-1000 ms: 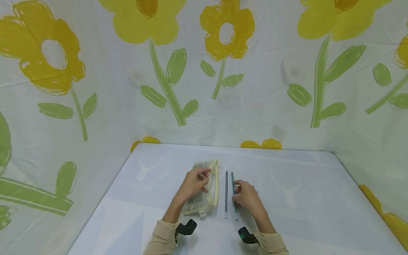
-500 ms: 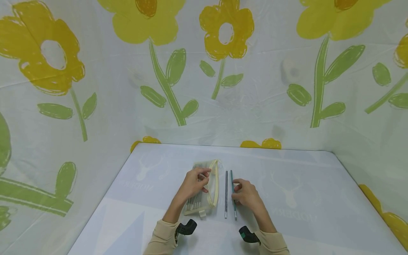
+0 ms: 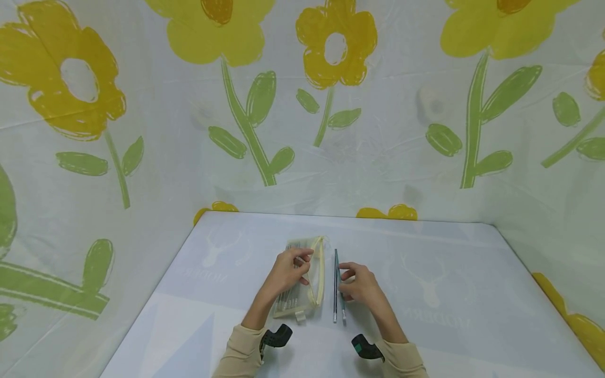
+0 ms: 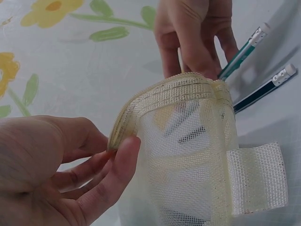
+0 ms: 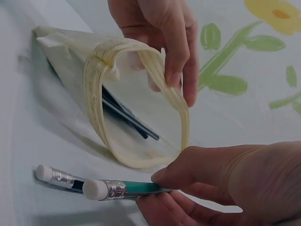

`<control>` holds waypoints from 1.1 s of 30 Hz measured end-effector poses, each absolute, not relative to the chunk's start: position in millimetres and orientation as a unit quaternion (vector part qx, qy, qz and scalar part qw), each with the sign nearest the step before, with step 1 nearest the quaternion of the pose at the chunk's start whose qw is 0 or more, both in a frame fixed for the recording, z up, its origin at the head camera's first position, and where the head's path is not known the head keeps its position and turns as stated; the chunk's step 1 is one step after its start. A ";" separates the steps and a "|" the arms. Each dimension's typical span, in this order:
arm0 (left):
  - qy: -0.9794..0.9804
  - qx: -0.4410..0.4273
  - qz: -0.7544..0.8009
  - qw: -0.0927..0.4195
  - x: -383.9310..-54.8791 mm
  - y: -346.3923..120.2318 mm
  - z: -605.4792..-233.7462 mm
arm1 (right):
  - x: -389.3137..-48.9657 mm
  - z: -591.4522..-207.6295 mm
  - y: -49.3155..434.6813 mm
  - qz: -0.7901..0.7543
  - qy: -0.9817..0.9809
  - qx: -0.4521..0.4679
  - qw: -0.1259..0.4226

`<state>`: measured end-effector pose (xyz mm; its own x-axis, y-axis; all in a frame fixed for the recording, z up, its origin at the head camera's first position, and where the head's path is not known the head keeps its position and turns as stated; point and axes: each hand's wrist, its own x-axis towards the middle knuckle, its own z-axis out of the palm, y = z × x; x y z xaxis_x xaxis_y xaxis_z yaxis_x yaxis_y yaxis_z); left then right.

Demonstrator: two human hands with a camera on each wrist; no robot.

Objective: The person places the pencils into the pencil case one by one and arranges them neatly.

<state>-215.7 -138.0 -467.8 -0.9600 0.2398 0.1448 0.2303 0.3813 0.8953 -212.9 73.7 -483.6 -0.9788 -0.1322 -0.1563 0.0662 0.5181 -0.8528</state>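
A pale yellow mesh zip pouch (image 4: 183, 155) lies on the table, its zip mouth held open. My left hand (image 3: 287, 270) pinches the zippered edge between thumb and fingers. Inside, dark slender sticks (image 5: 126, 117), which look like pencils, show through the mouth in the right wrist view. My right hand (image 3: 363, 286) pinches a green pencil (image 5: 141, 188) with a white eraser, to the right of the pouch. A black pencil (image 3: 335, 299) with a white eraser lies on the table between the pouch and the right hand, close beside the green one.
A white fabric tab (image 4: 257, 179) sticks out from the pouch's near end. The pale table (image 3: 449, 294) has faint printed patterns. A flower-printed curtain (image 3: 378, 147) rises behind it and along both sides. Black wrist cameras (image 3: 367, 347) sit by both sleeves.
My right hand has shifted left with the green pencil, bringing it up close to the black pencil. The left hand and the pouch have stayed in place.
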 end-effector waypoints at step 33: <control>0.826 0.142 0.545 0.023 -215.6 -138.3 -466.8 | -229.5 -476.4 44.1 -0.546 0.828 -0.055 0.116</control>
<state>-215.6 -138.3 -466.8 -0.9584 0.2605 0.1167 0.2099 0.3658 0.9067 -229.5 44.1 -476.4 -0.9668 -0.2187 -0.1326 0.0355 0.3986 -0.9165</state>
